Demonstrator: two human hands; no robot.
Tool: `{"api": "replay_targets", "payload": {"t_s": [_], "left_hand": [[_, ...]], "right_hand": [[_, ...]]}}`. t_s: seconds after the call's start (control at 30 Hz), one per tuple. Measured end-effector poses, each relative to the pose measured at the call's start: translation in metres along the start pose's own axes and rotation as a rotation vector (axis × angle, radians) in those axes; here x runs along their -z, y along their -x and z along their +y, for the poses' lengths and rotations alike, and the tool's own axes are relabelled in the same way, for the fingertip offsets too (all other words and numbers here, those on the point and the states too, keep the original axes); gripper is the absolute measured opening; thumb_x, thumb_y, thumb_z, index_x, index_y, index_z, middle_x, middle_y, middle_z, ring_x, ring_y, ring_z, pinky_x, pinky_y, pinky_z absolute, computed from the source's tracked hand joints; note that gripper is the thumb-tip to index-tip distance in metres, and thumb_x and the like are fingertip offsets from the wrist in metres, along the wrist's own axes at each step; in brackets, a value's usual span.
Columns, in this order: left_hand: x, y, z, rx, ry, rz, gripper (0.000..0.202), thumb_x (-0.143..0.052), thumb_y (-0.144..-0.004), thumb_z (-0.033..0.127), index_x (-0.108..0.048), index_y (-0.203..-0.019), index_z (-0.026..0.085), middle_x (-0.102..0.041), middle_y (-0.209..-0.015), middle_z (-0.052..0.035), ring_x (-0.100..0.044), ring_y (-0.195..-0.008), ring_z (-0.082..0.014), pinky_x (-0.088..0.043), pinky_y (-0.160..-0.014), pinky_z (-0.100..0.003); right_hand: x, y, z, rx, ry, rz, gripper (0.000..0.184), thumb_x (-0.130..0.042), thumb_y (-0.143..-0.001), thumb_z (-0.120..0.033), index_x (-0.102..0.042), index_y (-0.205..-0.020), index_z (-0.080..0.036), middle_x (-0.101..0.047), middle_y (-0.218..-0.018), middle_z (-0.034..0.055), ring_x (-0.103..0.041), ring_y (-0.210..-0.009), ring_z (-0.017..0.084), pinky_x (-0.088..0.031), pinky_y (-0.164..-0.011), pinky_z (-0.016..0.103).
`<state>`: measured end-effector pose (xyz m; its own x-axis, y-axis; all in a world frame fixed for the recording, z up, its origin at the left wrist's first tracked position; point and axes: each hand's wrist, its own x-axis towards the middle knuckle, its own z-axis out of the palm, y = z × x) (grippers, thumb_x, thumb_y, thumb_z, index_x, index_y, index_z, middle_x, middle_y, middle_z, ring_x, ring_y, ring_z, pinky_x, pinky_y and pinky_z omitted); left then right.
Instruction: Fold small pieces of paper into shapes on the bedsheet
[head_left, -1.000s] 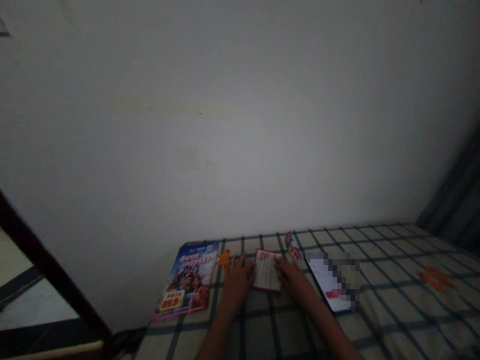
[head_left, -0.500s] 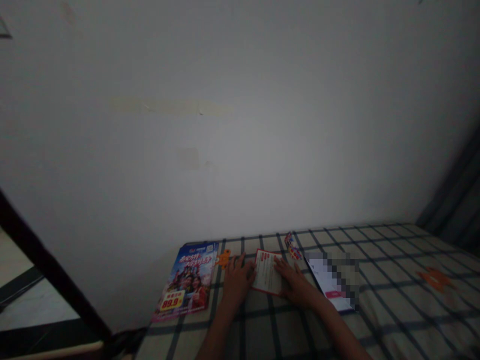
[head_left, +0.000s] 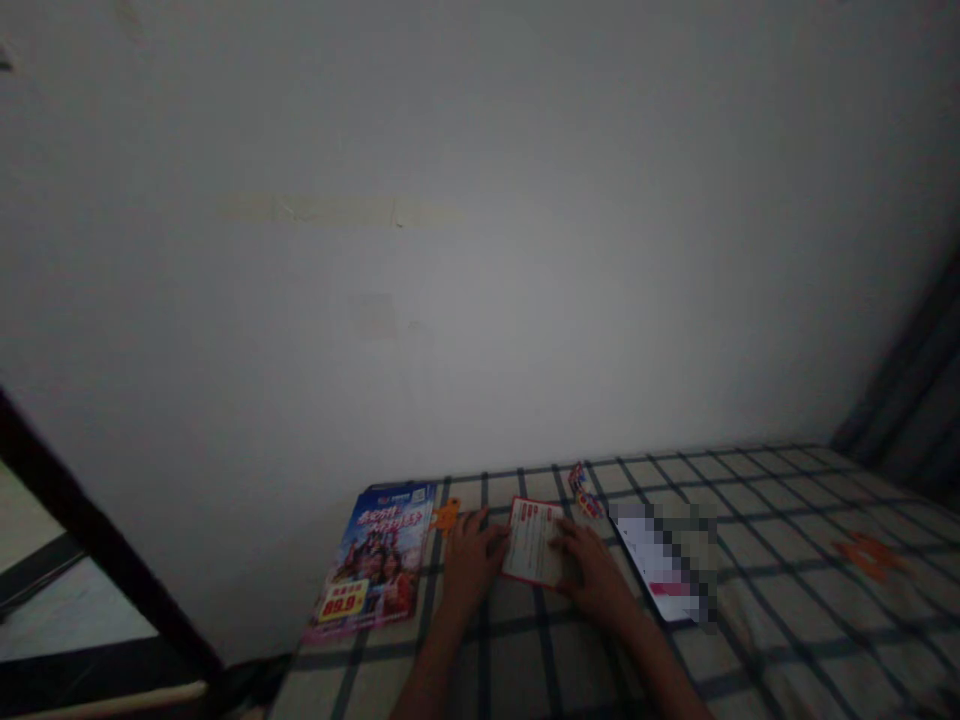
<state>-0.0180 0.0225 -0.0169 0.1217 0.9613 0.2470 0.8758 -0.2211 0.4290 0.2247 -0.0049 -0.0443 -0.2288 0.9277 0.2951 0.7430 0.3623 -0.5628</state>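
Note:
A small white printed card with a red border (head_left: 533, 548) lies on the checked cloth between my hands. My left hand (head_left: 472, 552) rests palm down at its left edge, fingers apart, the thumb side touching or very near the card. Over the card's right side lies my right hand (head_left: 592, 572), its fingers spread and slightly bent, with fingertips on the paper. To the left of my left hand is a stack of colourful flyers (head_left: 382, 555) marked 89.9. An orange cut-out shape (head_left: 446, 515) sits between that stack and my left hand.
A curled colourful strip (head_left: 585, 492) lies beyond my right hand. Right of it is a partly blurred flat sheet or device with a white face (head_left: 651, 560). Another orange shape (head_left: 868, 553) lies farther right on the checked cloth (head_left: 787, 620). A bare wall (head_left: 570, 280) rises behind.
My right hand's fingers have bent slightly more on the card, and its forearm has shifted a little left. My left hand has barely moved. The card stays in place.

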Motion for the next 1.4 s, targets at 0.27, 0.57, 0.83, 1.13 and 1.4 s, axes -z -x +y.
{"api": "replay_targets", "payload": {"t_s": [0.27,0.57,0.83,1.13,1.4], "left_hand": [[-0.005,-0.001,0.000,-0.024,0.044,0.071,0.020,-0.065,-0.085,0.030,-0.076,-0.102,0.027,-0.059,-0.137,-0.0066,-0.045,-0.132,-0.0284,-0.033,-0.114,-0.048],[-0.002,0.007,0.009,-0.132,0.028,-0.114,0.039,-0.065,-0.085,0.035,-0.065,-0.124,0.039,-0.051,-0.150,0.0016,-0.033,-0.145,-0.0288,-0.008,-0.120,-0.065],[-0.001,0.008,0.010,-0.129,-0.011,-0.141,0.039,-0.061,-0.088,0.040,-0.063,-0.126,0.039,-0.052,-0.149,0.0018,-0.034,-0.145,-0.0265,-0.008,-0.121,-0.062],[-0.008,0.007,0.002,-0.179,-0.086,-0.146,0.044,-0.053,-0.093,0.052,-0.053,-0.137,0.048,-0.048,-0.153,0.0047,-0.033,-0.145,-0.0282,-0.008,-0.120,-0.066],[-0.008,0.006,0.000,-0.166,-0.108,-0.210,0.046,-0.048,-0.094,0.056,-0.048,-0.139,0.050,-0.041,-0.157,0.0063,-0.030,-0.147,-0.0281,-0.006,-0.120,-0.067]], "right_hand": [[-0.009,0.002,0.013,0.095,-0.082,0.138,0.043,-0.058,-0.074,-0.012,-0.067,-0.115,-0.023,-0.058,-0.139,0.0106,-0.048,-0.135,0.026,-0.033,-0.116,0.052],[-0.011,0.001,0.015,0.141,-0.076,0.132,0.038,-0.055,-0.077,-0.014,-0.069,-0.111,-0.024,-0.061,-0.137,0.0088,-0.048,-0.137,0.026,-0.029,-0.117,0.058],[-0.011,0.002,0.016,0.149,-0.081,0.189,0.032,-0.055,-0.083,-0.018,-0.069,-0.111,-0.022,-0.060,-0.136,0.0116,-0.051,-0.132,0.025,-0.040,-0.112,0.049],[-0.010,-0.002,0.010,0.081,-0.005,0.239,0.027,-0.053,-0.089,-0.019,-0.075,-0.105,-0.022,-0.066,-0.124,0.0127,-0.057,-0.123,0.026,-0.045,-0.108,0.046],[-0.004,-0.005,0.000,0.049,0.124,0.174,0.035,-0.049,-0.090,-0.016,-0.071,-0.117,-0.020,-0.065,-0.123,0.0117,-0.057,-0.120,0.026,-0.046,-0.106,0.041]]}}
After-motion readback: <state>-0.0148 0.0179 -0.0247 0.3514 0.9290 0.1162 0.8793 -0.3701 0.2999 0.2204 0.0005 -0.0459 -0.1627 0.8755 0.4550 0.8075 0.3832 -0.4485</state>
